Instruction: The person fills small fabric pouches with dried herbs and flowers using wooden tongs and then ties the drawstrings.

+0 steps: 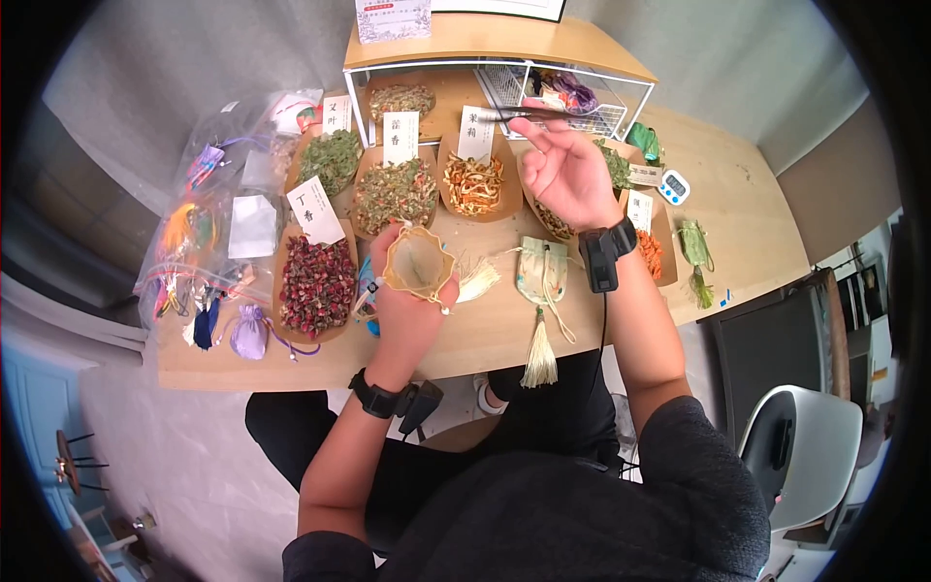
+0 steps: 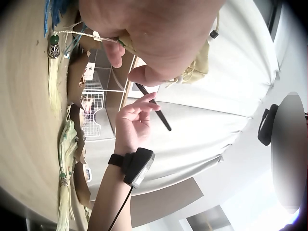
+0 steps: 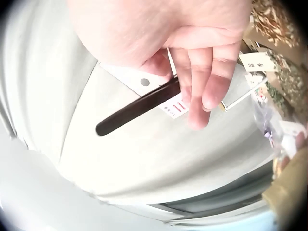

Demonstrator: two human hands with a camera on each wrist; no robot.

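Observation:
My left hand (image 1: 405, 320) grips a cream drawstring pouch (image 1: 420, 264), its scalloped mouth spread and facing up. A pale tassel (image 1: 477, 279) hangs out beside it. Raised over the back of the table, my right hand (image 1: 572, 179) holds dark, slim tweezers (image 3: 137, 110) between thumb and fingers. Their narrow end points left in the head view, away from the pouch. Below and left of the right wrist lies a pale green pouch (image 1: 541, 264) with a cream tassel (image 1: 540, 359). The left wrist view shows the left palm covering much of the held pouch.
Paper trays hold dried rosebuds (image 1: 315, 286), mixed green herbs (image 1: 396, 194), orange-brown strips (image 1: 475, 184) and orange pieces (image 1: 650, 254). Behind stands a wooden shelf (image 1: 504, 44). Plastic bags (image 1: 213, 194) and a purple pouch (image 1: 250, 333) lie left, a white timer (image 1: 674, 186) right.

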